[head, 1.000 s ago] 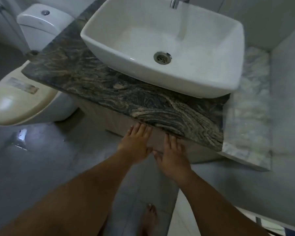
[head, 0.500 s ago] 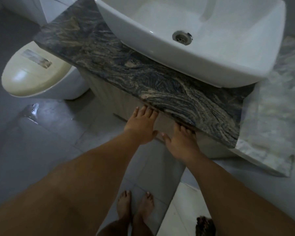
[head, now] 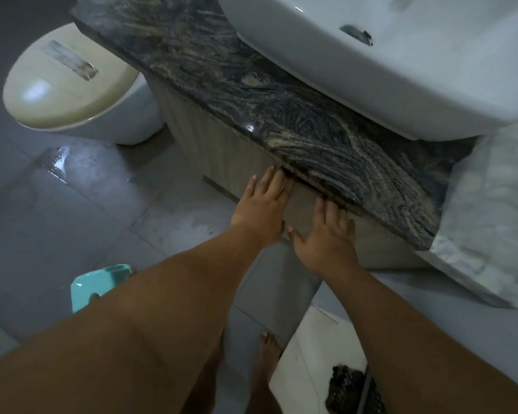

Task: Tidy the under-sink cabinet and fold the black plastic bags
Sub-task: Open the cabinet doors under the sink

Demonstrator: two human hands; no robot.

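The under-sink cabinet has beige ribbed doors beneath a dark veined stone countertop. My left hand lies flat against the door front, its straight fingertips reaching up to the gap under the counter edge. My right hand is beside it to the right, fingers straight, tips tucked at the top edge of the door just below the stone. The doors look closed; nothing inside shows. No black plastic bags are in view.
A white vessel sink sits on the counter. A toilet with its lid down stands at left, a wet patch on the grey floor tiles. A teal plastic stool is by my left arm. A dark object lies at bottom right.
The view has dropped lower and closer to the cabinet. Both hands stay at the door's top edge under the counter, fingers spread a little more; the teal stool has come into view.
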